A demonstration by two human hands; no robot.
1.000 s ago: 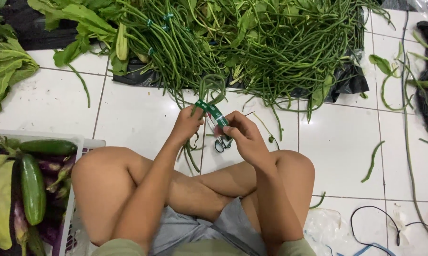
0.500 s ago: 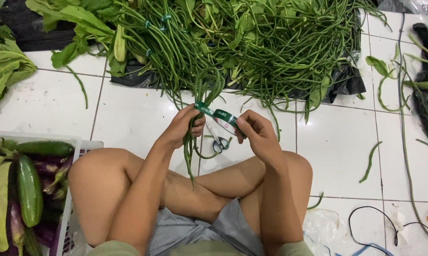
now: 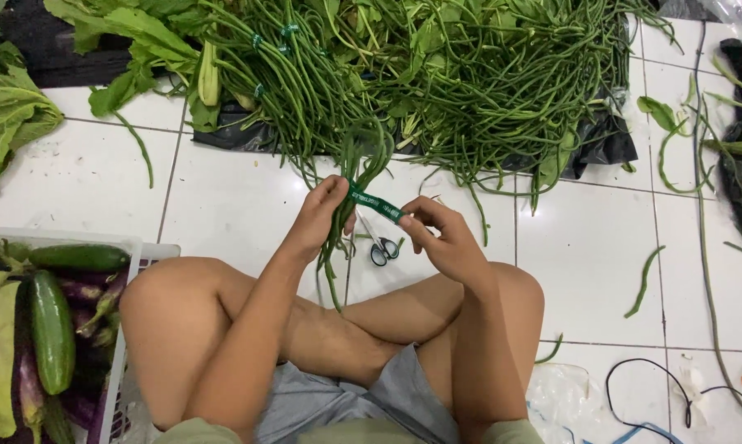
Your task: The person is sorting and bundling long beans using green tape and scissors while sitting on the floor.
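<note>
A narrow green tape strip point(image 3: 374, 203) with pale printing is stretching across the middle of the view, running from ten o'clock down to four o'clock between the two hands. The left hand point(image 3: 320, 220) is closing around a small bundle of long beans point(image 3: 350, 177), thumb pressing one end of the strip against the stems; the bundle's stems are hanging below the fist toward six o'clock, while its upper part is arching up to the big heap of long beans point(image 3: 470, 74) at twelve o'clock. The right hand point(image 3: 441, 238) is pinching the other end of the strip between thumb and forefinger, wrist bending inward, forearm resting over the raised knee. Both forearms are reaching forward over crossed legs. Small scissors point(image 3: 379, 247) are lying on the white tiled floor point(image 3: 585, 247) just under the strip. At eight o'clock a white crate point(image 3: 129, 325) is holding cucumbers point(image 3: 52, 329) and purple eggplants. A crumpled clear plastic bag point(image 3: 564, 395) is lying at five o'clock.
</note>
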